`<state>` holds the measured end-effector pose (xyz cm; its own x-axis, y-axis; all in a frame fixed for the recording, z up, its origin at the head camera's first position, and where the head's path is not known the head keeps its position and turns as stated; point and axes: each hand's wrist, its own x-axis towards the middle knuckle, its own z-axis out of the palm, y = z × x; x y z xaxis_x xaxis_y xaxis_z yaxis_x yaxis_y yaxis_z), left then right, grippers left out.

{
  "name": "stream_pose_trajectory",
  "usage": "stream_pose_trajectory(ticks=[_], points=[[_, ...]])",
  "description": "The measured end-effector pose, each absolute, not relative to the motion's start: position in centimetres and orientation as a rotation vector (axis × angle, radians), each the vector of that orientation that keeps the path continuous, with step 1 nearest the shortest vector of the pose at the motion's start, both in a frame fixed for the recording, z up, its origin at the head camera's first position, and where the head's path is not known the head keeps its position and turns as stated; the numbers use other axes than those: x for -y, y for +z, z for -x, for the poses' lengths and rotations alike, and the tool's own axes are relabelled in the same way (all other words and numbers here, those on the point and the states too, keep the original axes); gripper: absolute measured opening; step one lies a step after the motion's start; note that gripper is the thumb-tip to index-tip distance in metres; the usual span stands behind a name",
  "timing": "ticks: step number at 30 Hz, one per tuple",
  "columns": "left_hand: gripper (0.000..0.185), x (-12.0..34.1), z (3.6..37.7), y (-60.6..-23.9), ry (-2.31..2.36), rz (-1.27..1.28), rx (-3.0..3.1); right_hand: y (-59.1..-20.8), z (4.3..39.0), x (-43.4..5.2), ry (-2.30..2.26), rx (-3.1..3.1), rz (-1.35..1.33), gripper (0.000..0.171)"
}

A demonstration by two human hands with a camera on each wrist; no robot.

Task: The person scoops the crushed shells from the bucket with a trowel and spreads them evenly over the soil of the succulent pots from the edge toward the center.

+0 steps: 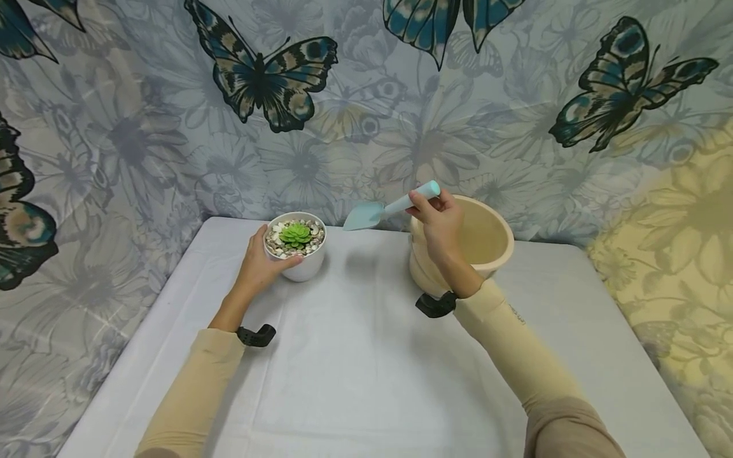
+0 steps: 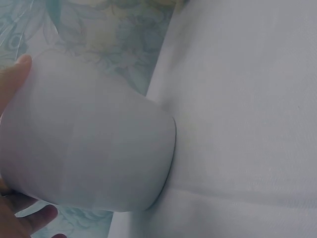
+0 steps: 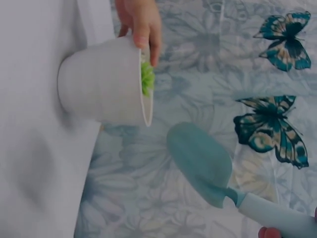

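A small white flower pot (image 1: 303, 267) stands at the back left of the table, with a green succulent (image 1: 296, 235) set among pale pebbles (image 1: 279, 248). My left hand (image 1: 256, 267) grips this pot around its near left side, thumb at the front rim. In the left wrist view the pot's smooth wall (image 2: 89, 139) fills much of the picture. My right hand (image 1: 441, 226) holds a light blue garden trowel (image 1: 364, 215) by its handle, in the air between the pots. The trowel's scoop (image 3: 200, 161) points left toward the small pot and looks bare.
Behind and beneath my right hand stands a larger cream pot (image 1: 502, 245), its inside partly visible. A white cloth (image 1: 355, 381) covers the table. Butterfly-printed fabric (image 1: 355, 127) hangs just past its back edge. Each wrist wears a black camera mount (image 1: 258, 335).
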<state>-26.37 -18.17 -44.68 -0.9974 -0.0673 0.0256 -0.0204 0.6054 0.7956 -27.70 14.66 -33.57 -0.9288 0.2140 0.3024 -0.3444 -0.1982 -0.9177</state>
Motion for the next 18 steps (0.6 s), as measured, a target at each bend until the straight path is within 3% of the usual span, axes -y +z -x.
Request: stream_pose_trajectory(ticks=[18], points=[[0.119,18.1,26.2,-44.6,-1.391,-0.093,2.754,-32.4,26.1,-21.0,2.334,1.598,-0.28,0.005]])
